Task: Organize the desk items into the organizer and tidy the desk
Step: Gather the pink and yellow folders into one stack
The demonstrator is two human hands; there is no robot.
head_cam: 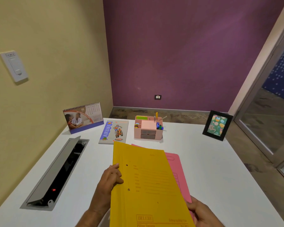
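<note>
A yellow file folder [147, 182] is held above the white desk [211, 169], on top of a pink folder [179, 171] that shows along its right side. My left hand [111, 178] grips the yellow folder's left edge. My right hand [202, 212] holds the folders at the lower right corner. The pink desk organizer [148, 128] stands at the back middle, with pens, sticky notes and small items in its compartments and two drawers in front.
A notebook with a motorbike cover [113, 132] lies left of the organizer. A desk calendar [83, 117] stands at the back left, a black photo frame [217, 125] at the back right. An open cable hatch [59, 174] is set into the desk's left side.
</note>
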